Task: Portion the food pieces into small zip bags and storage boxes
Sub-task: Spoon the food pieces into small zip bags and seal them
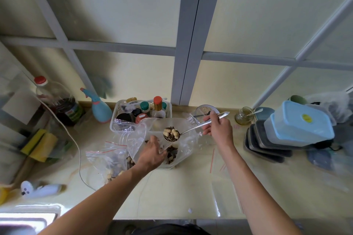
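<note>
Crowding the counter (191, 192) across the middle of the frame are many kitchen things. At upper left an oil bottle (57, 101) with a red cap is standing beside a blue spray bottle (100, 108), with yellow sponges (39, 144) lying lower left and a white cable (76, 147) trailing past them. A white basket (116, 118) of small bottles is sitting just behind the work area at centre. At right, a tilted stack of boxes (298, 126) with a pale blue lid is leaning on dark trays (267, 147), near a glass jar (244, 115) and a small bowl (207, 110). Empty zip bags (215, 160) with red seals are lying flat at right of centre.

A large clear bag (187, 143) holding peanuts and dark seeds is sitting open at centre, its crumpled plastic partly hiding the contents. Filled zip bags (109, 160) are lying just left of it.

The left hand (152, 153) is reaching in from lower left, fingers curled, gripping a small bag (166, 144) at the large bag's mouth. The right hand (217, 127) is coming in from lower right, fingers and thumb pinching the handle of a metal spoon (193, 129). The spoon's bowl, heaped with food (172, 133), is hovering just above the left hand's fingertips.
</note>
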`<state>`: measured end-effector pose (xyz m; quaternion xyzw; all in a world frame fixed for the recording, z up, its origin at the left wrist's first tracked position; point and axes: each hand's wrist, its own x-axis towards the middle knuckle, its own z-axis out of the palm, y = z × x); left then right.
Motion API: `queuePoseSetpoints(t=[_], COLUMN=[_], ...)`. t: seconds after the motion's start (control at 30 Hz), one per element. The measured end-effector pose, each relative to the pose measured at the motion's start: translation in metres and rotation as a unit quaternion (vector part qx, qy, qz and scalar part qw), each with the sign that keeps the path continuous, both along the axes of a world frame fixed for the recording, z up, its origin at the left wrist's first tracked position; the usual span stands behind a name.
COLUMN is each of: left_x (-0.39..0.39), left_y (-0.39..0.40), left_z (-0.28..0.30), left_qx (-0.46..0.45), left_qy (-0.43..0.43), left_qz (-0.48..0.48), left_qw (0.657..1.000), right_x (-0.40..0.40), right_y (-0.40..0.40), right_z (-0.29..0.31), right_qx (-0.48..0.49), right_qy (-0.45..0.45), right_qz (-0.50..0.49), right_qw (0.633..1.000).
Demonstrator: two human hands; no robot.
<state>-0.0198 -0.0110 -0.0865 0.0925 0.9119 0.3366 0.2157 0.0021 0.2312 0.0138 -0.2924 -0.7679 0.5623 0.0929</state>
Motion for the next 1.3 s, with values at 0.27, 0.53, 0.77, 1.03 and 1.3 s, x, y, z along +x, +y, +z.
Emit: queuePoseSetpoints(t=[0.27, 0.53, 0.77, 1.03, 1.3], left_x=[0.003, 0.006, 0.008, 0.004, 0.011], left_y=[0.001, 0.0, -0.002, -0.016, -0.014], left_z=[0.004, 0.003, 0.006, -0.006, 0.001], left_qx=[0.009, 0.028, 0.041, 0.037, 0.043], left_qy=[-0.026, 0.004, 0.015, -0.037, -0.052], left_qz=[-0.009, -0.03, -0.002, 0.029, 0.021], left_qw=[1.0, 0.999, 0.999, 0.998, 0.997], right_x=[0.009, 0.009, 0.017, 0.019, 0.026], right_y=[-0.023, -0.043, -0.062, -0.055, -0.05], right_z=[0.009, 0.011, 0.007, 0.012, 0.009], right_qx=[0.045, 0.085, 0.136, 0.12, 0.091], right_qy=[-0.01, -0.008, -0.043, 0.051, 0.034], right_qz=[0.065, 0.154, 0.343, 0.335, 0.33], right_qw=[0.997, 0.984, 0.928, 0.933, 0.939])
